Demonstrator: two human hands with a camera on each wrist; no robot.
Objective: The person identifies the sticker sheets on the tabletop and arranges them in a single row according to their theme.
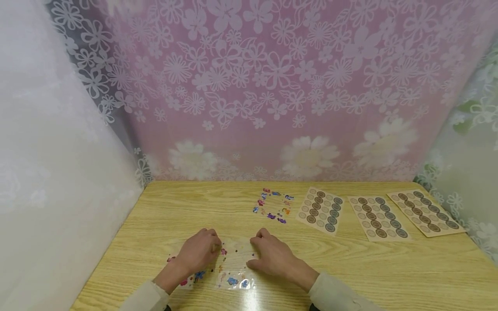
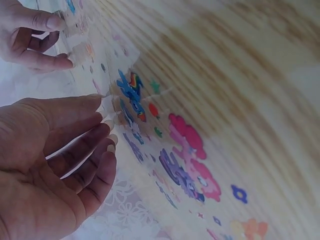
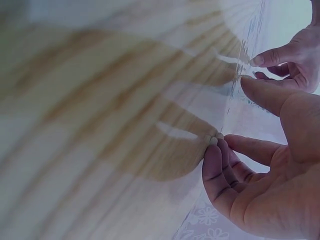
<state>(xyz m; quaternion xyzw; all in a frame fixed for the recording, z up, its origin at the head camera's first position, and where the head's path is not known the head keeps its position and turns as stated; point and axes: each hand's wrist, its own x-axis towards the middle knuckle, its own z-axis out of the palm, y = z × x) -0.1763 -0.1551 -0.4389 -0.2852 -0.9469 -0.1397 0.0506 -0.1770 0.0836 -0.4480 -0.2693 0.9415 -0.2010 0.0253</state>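
Observation:
Two clear plastic sheets with colourful pony stickers lie side by side on the wooden table. My left hand (image 1: 198,252) reaches over the left sticker sheet (image 1: 199,275), with its thumb and index fingertip close together at the inner edge of the right sticker sheet (image 1: 232,281). In the left wrist view, bright pony stickers (image 2: 187,140) spread out just beyond these fingertips. At the opposite edge of the right sheet, my right hand (image 1: 274,255) touches down with its thumb and fingers spread apart. Its fingertips (image 3: 214,141) rest along the glossy surface.
Farther back lies another clear sticker sheet (image 1: 271,216). Beige sheets of round stickers (image 1: 320,211) stand in a row to its right, one (image 1: 379,219) in the middle and one (image 1: 427,212) near the right edge. A flowered curtain (image 1: 272,108) hangs behind the table (image 1: 186,203).

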